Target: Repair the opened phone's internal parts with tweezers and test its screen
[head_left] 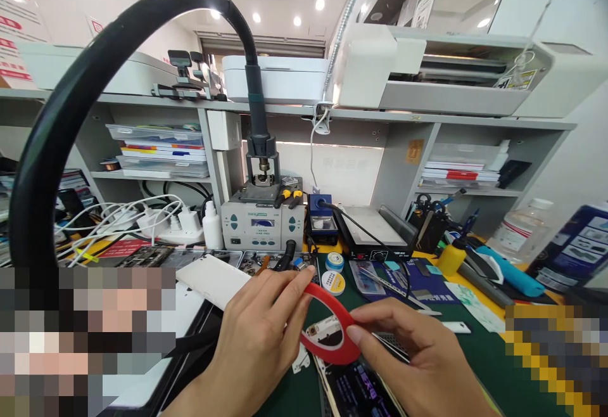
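My left hand [259, 334] and my right hand [418, 357] hold a roll of red tape [332, 322] between them, just above the green mat [294, 391]. The left thumb and fingers pinch the top of the roll. The right thumb and forefinger pinch its lower right rim. Under the roll lie a small white part [325, 331] and an opened phone [361, 388] with a dark board showing.
A hot-air rework station [262, 220] with a thick black hose [95, 68] stands behind. Beside it sit a black heating plate [368, 233], a solder tin [333, 282], tweezers, a yellow bottle [451, 258], a white tablet [213, 277] and chargers [156, 220]. Shelves hold printers and paper.
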`<act>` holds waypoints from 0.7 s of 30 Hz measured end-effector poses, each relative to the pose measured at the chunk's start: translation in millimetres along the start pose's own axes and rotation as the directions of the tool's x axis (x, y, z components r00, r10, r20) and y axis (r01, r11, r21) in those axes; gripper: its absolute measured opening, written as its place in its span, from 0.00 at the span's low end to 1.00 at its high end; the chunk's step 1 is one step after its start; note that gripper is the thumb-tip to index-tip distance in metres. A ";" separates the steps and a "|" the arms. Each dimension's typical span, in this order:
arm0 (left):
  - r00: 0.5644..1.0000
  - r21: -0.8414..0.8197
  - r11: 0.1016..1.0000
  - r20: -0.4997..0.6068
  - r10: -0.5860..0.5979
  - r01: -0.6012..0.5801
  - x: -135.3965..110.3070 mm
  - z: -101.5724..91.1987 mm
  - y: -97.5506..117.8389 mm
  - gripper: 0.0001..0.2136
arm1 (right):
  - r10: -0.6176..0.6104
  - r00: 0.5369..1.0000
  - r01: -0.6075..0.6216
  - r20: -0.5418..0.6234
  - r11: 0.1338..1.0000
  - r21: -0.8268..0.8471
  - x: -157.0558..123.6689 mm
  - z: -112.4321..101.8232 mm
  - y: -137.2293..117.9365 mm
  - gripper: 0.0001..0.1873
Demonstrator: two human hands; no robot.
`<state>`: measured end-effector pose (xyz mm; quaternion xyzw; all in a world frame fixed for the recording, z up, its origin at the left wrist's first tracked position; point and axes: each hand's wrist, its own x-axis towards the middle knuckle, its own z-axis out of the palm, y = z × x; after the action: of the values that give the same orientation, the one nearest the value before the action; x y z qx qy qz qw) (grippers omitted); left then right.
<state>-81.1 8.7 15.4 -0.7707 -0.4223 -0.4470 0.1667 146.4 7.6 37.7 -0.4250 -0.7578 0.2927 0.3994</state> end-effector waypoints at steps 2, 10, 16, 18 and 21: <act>1.000 0.006 1.000 0.018 -0.020 0.020 -0.6 0.2 -0.1 0.20 | 0.038 0.999 -0.040 0.030 0.998 0.053 0.4 -0.7 -0.4 0.05; 0.984 0.035 0.990 0.110 -0.138 0.135 -1.7 0.8 1.7 0.17 | 0.274 0.928 -0.368 0.251 0.776 0.512 9.9 -4.8 -5.3 0.14; 0.977 0.047 0.986 0.133 -0.167 0.162 3.2 -1.4 5.9 0.18 | 0.396 0.873 -0.481 0.287 0.593 0.646 15.4 -5.9 -5.6 0.13; 0.983 0.035 0.990 0.113 -0.142 0.139 4.3 -5.0 10.5 0.19 | 0.421 0.859 -0.498 0.293 0.547 0.673 14.9 -6.8 -7.5 0.12; 0.990 -0.002 0.995 0.097 -0.102 0.102 1.0 -8.4 18.7 0.19 | 0.434 0.855 -0.491 0.285 0.501 0.713 14.1 -6.3 -10.5 0.13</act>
<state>-70.5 -7.1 23.0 -0.7695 -0.4673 -0.4184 0.1203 142.9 15.8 54.2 -0.3918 -0.4322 0.6945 0.4211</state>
